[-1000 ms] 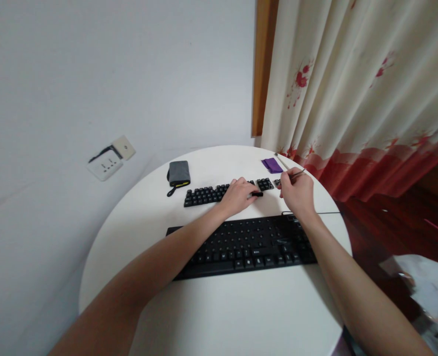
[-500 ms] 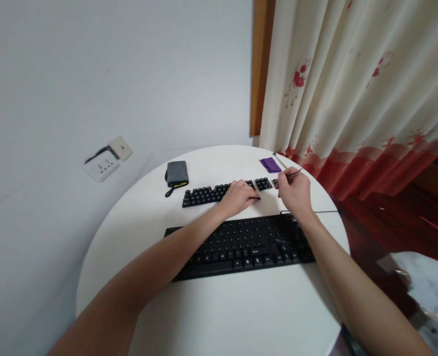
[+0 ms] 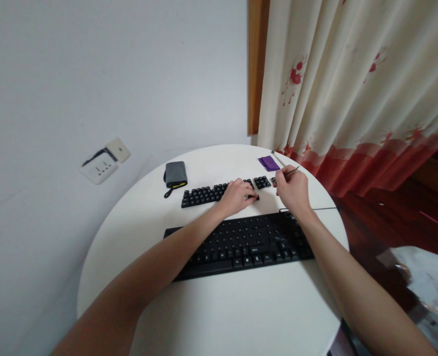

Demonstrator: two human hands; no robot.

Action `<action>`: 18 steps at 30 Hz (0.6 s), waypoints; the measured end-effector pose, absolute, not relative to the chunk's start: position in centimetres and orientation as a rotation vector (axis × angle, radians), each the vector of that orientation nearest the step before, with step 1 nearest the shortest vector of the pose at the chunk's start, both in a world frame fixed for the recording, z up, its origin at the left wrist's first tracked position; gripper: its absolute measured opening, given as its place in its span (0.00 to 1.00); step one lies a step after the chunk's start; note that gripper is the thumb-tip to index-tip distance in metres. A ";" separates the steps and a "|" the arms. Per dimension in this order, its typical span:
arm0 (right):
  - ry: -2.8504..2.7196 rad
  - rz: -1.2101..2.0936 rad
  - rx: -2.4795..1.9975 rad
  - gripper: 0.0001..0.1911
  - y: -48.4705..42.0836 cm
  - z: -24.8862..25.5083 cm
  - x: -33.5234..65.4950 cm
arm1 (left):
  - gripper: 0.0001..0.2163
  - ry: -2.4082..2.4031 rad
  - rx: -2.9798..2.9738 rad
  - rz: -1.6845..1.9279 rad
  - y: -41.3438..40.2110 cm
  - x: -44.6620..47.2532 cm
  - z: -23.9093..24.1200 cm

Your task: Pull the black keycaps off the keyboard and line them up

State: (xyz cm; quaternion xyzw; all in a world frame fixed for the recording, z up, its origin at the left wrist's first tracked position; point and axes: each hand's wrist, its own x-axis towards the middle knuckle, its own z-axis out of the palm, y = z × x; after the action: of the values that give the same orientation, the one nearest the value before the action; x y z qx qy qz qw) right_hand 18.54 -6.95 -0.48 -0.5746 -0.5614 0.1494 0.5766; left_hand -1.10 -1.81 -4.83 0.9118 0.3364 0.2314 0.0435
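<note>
My left hand (image 3: 237, 197) rests at the right end of a long block of black keycaps (image 3: 200, 196), thumb and fingers closed at a small black keycap (image 3: 257, 198). My right hand (image 3: 293, 187) grips a slim dark tool (image 3: 292, 172), its shaft poking out past the fingers; its kind is unclear and its working end is hidden. Between the hands lies a smaller cluster of keycaps (image 3: 262, 182), with a few more partly covered by my right fingers. Closer to me, a black keyboard (image 3: 256, 242) stretches beneath both forearms, many of its positions showing only small raised points.
A grey pouch (image 3: 176, 173) with a loop lies at the back left of the round white table (image 3: 241, 311). At the back right are a folded purple cloth (image 3: 268, 163) and a thin brush-like stick (image 3: 277, 157). A cable (image 3: 325, 208) runs off the right edge.
The fingers of my left hand have shifted slightly at the small keycap. My right hand stays nearly in place with its tool. The view has moved a little.
</note>
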 end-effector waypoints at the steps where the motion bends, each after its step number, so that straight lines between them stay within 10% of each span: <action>1: -1.314 0.349 -1.342 0.12 -6.9 -0.5 18.5 | 0.05 1.056 2.784 0.724 -1.8 -1.1 -4.8; 18: -1.323 0.369 -1.326 0.11 -6.8 -0.5 18.5 | 0.04 1.292 2.807 0.832 -1.1 -1.1 -5.1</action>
State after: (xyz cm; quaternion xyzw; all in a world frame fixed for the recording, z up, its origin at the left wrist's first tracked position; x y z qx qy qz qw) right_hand 18.49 -6.83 -0.53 -0.5668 -0.5655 0.1576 0.5781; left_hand -1.05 -1.13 -5.09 0.8768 0.4036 0.2598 -0.0290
